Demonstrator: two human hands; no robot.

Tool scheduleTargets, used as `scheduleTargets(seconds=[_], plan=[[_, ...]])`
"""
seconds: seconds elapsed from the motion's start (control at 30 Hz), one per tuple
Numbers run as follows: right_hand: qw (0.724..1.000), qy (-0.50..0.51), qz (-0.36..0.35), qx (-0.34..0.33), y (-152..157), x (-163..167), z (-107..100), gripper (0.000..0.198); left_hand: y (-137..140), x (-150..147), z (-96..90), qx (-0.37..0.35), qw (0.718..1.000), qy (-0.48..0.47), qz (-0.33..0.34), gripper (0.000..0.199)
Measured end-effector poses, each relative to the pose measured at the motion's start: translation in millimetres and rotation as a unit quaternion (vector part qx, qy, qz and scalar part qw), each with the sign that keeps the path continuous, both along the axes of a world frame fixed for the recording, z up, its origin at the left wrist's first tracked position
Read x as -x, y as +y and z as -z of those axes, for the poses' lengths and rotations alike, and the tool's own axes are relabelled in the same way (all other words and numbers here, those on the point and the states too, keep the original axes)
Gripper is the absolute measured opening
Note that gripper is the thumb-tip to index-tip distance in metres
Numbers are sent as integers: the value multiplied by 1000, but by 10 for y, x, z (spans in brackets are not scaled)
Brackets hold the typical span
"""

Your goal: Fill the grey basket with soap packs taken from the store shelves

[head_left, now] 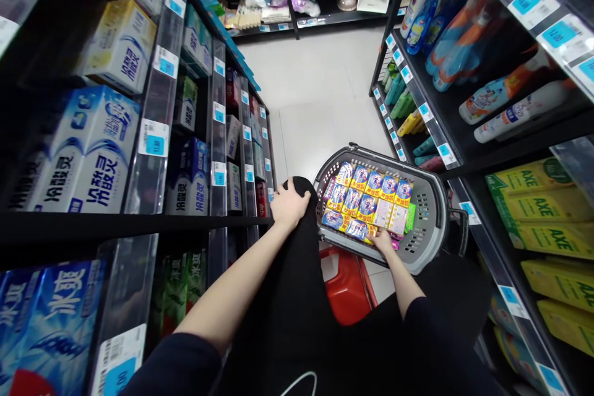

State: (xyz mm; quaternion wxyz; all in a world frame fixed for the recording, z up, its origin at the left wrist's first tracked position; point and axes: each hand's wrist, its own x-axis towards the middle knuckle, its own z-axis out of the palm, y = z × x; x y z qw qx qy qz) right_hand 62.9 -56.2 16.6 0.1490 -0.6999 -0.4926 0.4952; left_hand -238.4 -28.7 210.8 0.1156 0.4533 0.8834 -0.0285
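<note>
My left hand (288,204) lies on my bent black-clad knee (304,187), its fingers apart and nothing in them. Inside the grey shopping basket (424,238), my right hand (383,241) grips the right end of a blue-and-yellow OMO soap pack (358,230) in the near row. More packs of the same kind (351,201) lie in rows beyond it. Two packs at the right show pale printed faces (383,213). Bits of green packaging (410,218) and pink packaging show at the edges. My right fingertips are partly hidden by the packs.
Toothpaste boxes (99,154) fill the shelves close on my left. On the right shelves stand spray bottles (499,96) and yellow AXE packs (541,201). A red plastic object (348,291) sits below the basket. Pale floor tiles (315,90) run to a back shelf.
</note>
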Motion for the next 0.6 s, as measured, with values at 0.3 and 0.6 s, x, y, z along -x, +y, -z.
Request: scheduleTargets(seconds=[0.3, 0.6], plan=[[985, -156, 24, 63, 60, 191, -197, 32, 25, -23, -46, 17, 1000, -2, -3, 66], [968, -175, -45, 175, 135, 285, -500, 40, -5, 17, -110, 51, 999, 11, -11, 67]])
